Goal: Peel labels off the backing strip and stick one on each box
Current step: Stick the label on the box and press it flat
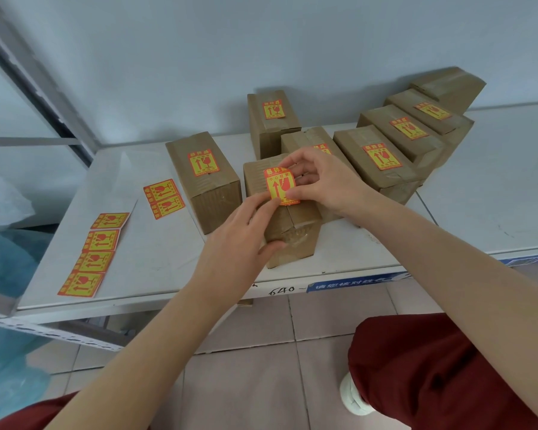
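Head view: label point(279, 187) at frame centre, pinched at its right edge by the right hand point(323, 184) over the front box point(295, 234), not yet pressed flat. Left hand point(233, 243) fingers laid nearly straight, touching the lower left corner. Six boxes are seen labelled. Rearmost box point(448, 85), upper right, shows none. Spare labels point(95, 254) are left at lower left.

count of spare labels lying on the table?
6: a strip of four near the table's front left edge, a strip of two left of the leftmost box. Some may be hidden behind boxes.
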